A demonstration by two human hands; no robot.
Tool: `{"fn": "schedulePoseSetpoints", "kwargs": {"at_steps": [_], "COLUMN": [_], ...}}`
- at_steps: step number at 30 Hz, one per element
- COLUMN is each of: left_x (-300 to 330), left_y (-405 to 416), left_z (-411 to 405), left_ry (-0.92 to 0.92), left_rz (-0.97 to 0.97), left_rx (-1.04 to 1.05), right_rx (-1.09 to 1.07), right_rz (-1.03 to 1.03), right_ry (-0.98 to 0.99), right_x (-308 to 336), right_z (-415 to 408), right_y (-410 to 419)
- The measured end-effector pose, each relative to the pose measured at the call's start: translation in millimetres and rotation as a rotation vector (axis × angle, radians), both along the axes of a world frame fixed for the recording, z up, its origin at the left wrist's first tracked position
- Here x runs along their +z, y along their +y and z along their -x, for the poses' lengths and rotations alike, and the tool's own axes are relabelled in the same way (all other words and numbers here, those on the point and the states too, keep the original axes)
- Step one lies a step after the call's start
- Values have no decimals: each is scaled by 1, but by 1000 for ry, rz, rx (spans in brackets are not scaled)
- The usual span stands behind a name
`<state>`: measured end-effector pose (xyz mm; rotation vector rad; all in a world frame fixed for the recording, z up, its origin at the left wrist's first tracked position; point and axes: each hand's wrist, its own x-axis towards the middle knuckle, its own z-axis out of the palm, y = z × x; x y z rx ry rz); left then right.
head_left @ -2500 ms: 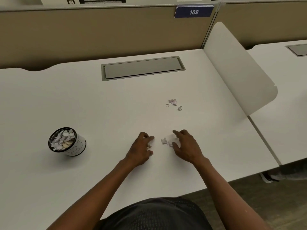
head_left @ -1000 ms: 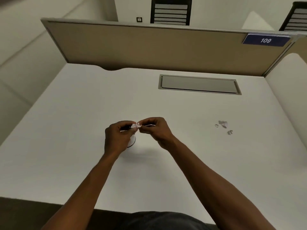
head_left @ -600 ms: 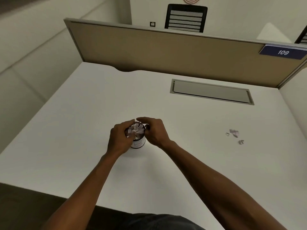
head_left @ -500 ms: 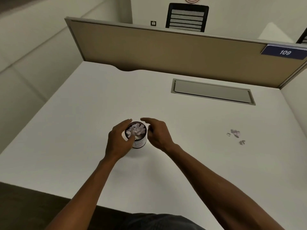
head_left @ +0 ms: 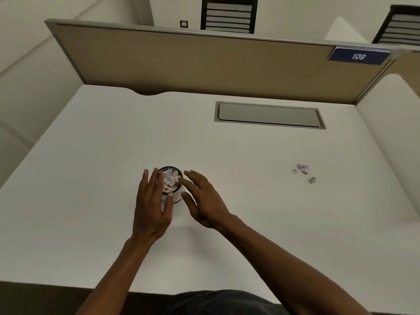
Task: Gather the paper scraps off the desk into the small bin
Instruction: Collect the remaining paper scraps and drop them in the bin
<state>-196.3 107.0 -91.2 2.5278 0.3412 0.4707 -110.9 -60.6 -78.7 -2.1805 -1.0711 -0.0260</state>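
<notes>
Toward the left of the white desk (head_left: 95,169), the left hand (head_left: 151,208) hovers flat with its fingers (head_left: 156,178) extended and slightly spread, holding nothing; its fingertips overlap the left rim of the small bin (head_left: 171,183), though contact cannot be confirmed from this view. At centre, the bin stands upright, a short round container with a dark rim, filled to the top with crumpled paper that mounds slightly above the rim. Just to its right, the right hand (head_left: 204,201) is likewise open, fingers splayed and empty, the index tip reaching over the bin's right rim and the thumb pointing toward its side wall. Both hands thus flank the bin, palms down, with nothing pinched between them.

Farther right, well apart from the bin and hands, the remaining paper scraps (head_left: 303,171) lie on the bare desk as a loose cluster of three small pieces: one larger crumple and two smaller bits beside and below it. The cluster has no marked long axis. It lies to the right of both hands and slightly farther from the person, on the same side as the right arm.

Judged from this layout, the right hand is the nearer one and would reach the scraps by a sideways sweep to the right; the left would have to cross over the bin. The task appears nearly complete, with this one cluster left.
</notes>
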Motion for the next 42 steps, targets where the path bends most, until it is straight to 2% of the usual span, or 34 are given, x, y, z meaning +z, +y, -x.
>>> {"fn": "schedulePoseSetpoints", "kwargs": {"at_steps": [3,4,6,7,11,15,19,22,26,31,35,37,40,42], "left_x": [8,11,18,20,30,22,6,0,1,-2,-14,-21,-28,-30], "left_y": [-30,-37,-115,-125,-193,-214,-225,-232,-261,-309,-331,-334,-329,-321], "left_z": [-12,-14,-52,-54,-86,-96,-102,-116,-166,-239,-274,-279,-275,-267], "left_ry": [-114,-136,-157,-155,-140,-77,-16,35,76,259,476,529,480,400], "left_rz": [42,35,24,18,52,50,45,52,-12,-174,-335,-360,-326,-219], "left_rx": [5,-34,-251,-270,-416,-470,-555,-597,-650,-756,-810,-824,-835,-806], "right_rx": [-193,-264,-565,-636,-908,-819,-648,-562,-479,-638,-714,-729,-727,-698], "right_rz": [-43,-53,-66,-60,179,510,615,567,309,55,3,18,81,139], "right_ry": [104,119,142,145,209,270,320,276,142,123,137,162,232,301], "right_x": [-2,-5,-11,-16,-25,-30,-38,-45,-51,-45,-32,-28,-26,-27], "right_z": [-2,-3,-18,-24,-73,-111,-114,-93,-67,-67,-91,-104,-118,-125], "right_y": [-45,-60,-163,-182,-290,-328,-319,-305,-304,-310,-323,-330,-335,-334]}}
